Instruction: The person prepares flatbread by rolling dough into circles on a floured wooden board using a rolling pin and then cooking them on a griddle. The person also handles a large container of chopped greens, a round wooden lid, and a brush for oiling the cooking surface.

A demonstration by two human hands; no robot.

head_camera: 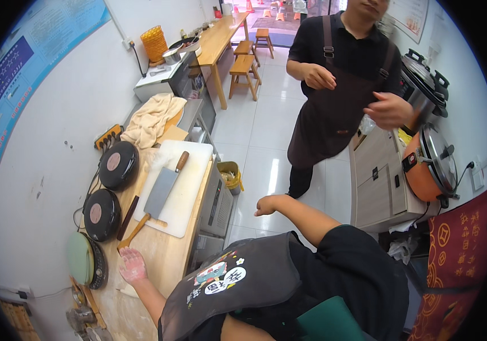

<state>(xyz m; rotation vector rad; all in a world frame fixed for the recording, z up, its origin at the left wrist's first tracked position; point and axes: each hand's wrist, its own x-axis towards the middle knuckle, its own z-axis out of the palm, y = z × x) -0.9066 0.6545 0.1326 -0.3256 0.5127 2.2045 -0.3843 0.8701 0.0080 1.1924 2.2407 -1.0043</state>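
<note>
My left hand (133, 265) is held palm up over the floured wooden worktop (158, 260), with flour on the palm and nothing in it. Just beyond its fingertips lies a wooden spatula (136, 230). Its far end meets the tip of a cleaver (161, 192) with a wooden handle, flat on a white cutting board (192, 187). A dark narrow strip (128, 218) rests left of the board. Over the tiled floor, in front of my apron (235, 277), my right hand (267, 205) appears with bent fingers; its palm side is hidden.
Two black round electric griddles (119, 165) and a green-lidded one (80, 258) line the wall. A co-worker in a brown apron (337, 115) stands opposite, both hands raised. An orange electric cooker (424, 166) sits on the right-hand cabinet (375, 179). A yellow-lined bin (231, 177) stands by the worktop.
</note>
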